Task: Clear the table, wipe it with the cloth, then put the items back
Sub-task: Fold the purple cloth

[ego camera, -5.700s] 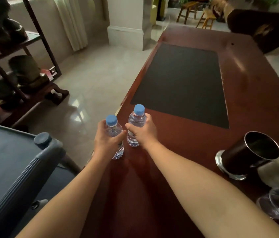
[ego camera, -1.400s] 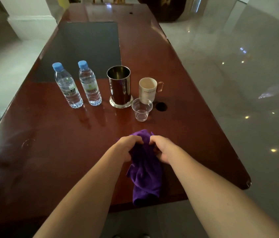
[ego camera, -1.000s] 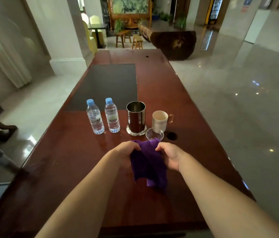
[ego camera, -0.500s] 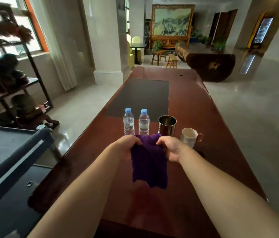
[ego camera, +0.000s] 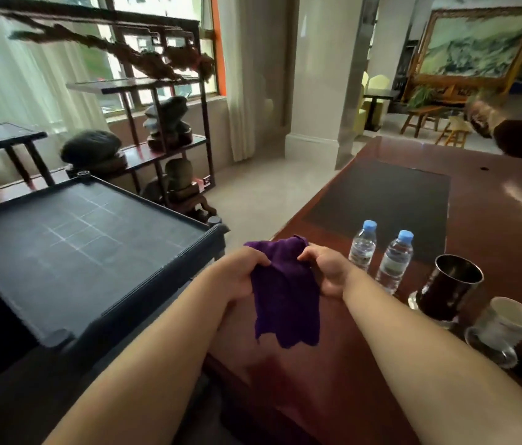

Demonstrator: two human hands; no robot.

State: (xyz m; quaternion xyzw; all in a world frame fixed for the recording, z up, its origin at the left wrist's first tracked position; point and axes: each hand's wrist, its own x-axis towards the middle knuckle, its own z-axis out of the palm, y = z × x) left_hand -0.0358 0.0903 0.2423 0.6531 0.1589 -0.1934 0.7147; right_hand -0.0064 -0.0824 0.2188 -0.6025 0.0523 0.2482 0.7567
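A purple cloth [ego camera: 286, 293] is pinched at its top edge by both hands, held in the air above the near left edge of the table [ego camera: 494, 220]. The left hand [ego camera: 240, 277] is closed on the cloth's upper left corner, fingers curled over the fabric; the right hand [ego camera: 327, 271] is closed on the upper right corner in the same way. The cloth hangs down between the two hands, its long axis vertical, its lower hem ragged and free, clear of the tabletop. The fabric looks soft and matte, with loose folds.

The table is of glossy reddish-brown wood with a dark rectangular inset [ego camera: 391, 203] farther along it. Just beyond the right hand, two clear plastic bottles [ego camera: 362, 245] [ego camera: 394, 261] with blue caps stand upright side by side. Toward the right edge a shiny metal cup [ego camera: 449, 287] stands upright, with a white mug [ego camera: 503, 322] and a clear glass [ego camera: 490, 348] near it. A dark flat-topped trolley [ego camera: 76, 252] stands beside the table's left edge.
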